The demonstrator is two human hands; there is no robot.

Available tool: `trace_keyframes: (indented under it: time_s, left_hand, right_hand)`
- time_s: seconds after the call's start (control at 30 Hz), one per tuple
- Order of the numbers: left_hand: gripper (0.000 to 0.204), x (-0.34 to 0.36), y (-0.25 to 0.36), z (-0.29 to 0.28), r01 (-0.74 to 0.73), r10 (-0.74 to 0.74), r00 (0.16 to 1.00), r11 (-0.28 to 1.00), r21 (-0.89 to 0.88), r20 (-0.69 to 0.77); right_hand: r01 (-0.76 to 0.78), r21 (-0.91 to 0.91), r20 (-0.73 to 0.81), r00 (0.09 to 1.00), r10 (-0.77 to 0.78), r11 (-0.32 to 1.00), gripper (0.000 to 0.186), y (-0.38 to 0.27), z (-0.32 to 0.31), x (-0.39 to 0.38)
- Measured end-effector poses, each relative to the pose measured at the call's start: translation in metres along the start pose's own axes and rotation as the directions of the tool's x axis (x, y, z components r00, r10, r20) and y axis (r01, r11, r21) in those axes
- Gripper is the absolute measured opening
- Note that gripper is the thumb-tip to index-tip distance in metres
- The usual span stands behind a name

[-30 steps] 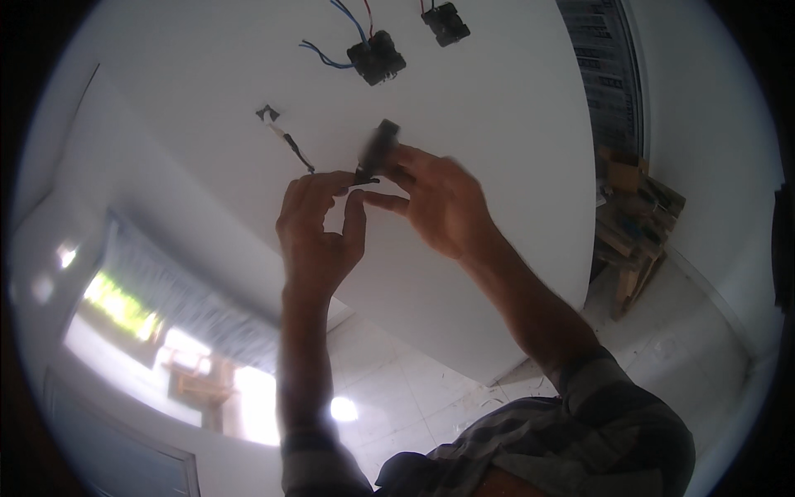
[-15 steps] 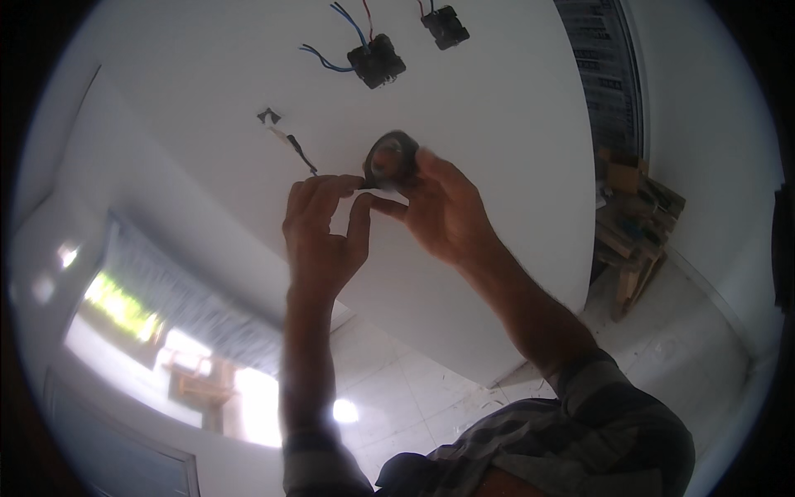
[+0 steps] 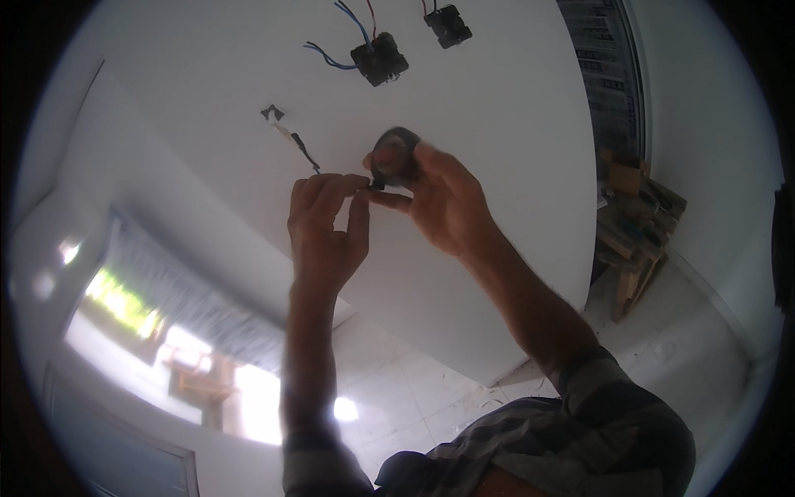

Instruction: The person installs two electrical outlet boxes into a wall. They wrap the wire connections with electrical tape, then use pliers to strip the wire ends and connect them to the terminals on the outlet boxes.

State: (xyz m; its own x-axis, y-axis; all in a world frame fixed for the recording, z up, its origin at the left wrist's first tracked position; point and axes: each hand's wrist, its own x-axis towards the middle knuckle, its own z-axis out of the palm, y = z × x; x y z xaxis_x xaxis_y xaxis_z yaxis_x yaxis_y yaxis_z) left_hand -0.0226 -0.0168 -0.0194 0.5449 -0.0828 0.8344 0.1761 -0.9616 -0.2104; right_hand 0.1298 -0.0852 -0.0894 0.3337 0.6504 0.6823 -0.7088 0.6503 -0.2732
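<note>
In front of the white panel, my right hand (image 3: 451, 199) grips a round black roll of tape (image 3: 407, 166), with fingers partly showing through its middle. My left hand (image 3: 323, 215) is closed in a pinch at the roll's lower left, where a short dark piece (image 3: 377, 185) shows by the fingertips. It looks like the tape's loose end. A thin cable (image 3: 290, 137), pale at its upper part and black below, runs from a small square hole (image 3: 272, 113) down to the knuckles of my left hand. Whether those fingers also hold the cable is hidden.
Two black square electrical boxes, a larger-looking one (image 3: 379, 60) and another (image 3: 448, 26), sit farther off with blue (image 3: 330, 60) and red wires sticking out. Wooden pieces and a cardboard box (image 3: 625, 178) are stacked at the right. A bright window (image 3: 124, 305) lies left.
The tape roll has turned slightly, and a finger now shows at its left side. More of the short dark piece is visible by my left fingertips. Both hands stay in nearly the same place.
</note>
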Motion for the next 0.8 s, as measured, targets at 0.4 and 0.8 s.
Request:
trace_keyframes:
  time_s: [0.4, 0.8]
  left_hand:
    - [0.011, 0.001, 0.008, -0.006, 0.05, -0.051, 0.993, 0.999, 0.017, 0.106]
    - [0.007, -0.002, 0.011, 0.004, 0.205, -0.195, 0.979, 0.953, -0.225, 0.064]
  right_hand:
    - [0.126, -0.77, 0.045, 0.989, -0.144, 0.626, 0.032, 0.005, -0.011, -0.024]
    - [0.069, -0.912, 0.057, 0.997, -0.044, 0.404, 0.028, -0.012, 0.02, -0.027]
